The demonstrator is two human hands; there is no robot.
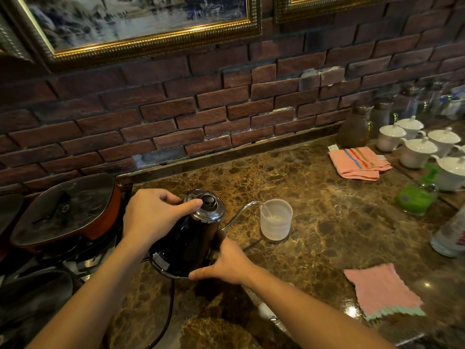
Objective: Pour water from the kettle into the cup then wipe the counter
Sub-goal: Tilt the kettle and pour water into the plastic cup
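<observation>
A black gooseneck kettle [187, 241] with a chrome lid is tilted to the right above the brown marble counter [327, 222]. My left hand [151, 215] grips its handle, thumb against the lid knob. My right hand [226, 263] steadies the kettle's lower right side and base. The thin spout ends over the rim of a translucent plastic cup [276, 220], and a stream of water falls into it. A little water lies in the cup. A pink cloth [382, 290] lies flat at the front right of the counter.
A lidded red pan [65, 210] stands on the stove at left. A folded pink striped towel [359, 162], several white lidded cups [417, 149], a green spray bottle [415, 197] and a plastic bottle [450, 235] crowd the right side. A black cord [166, 316] runs toward me.
</observation>
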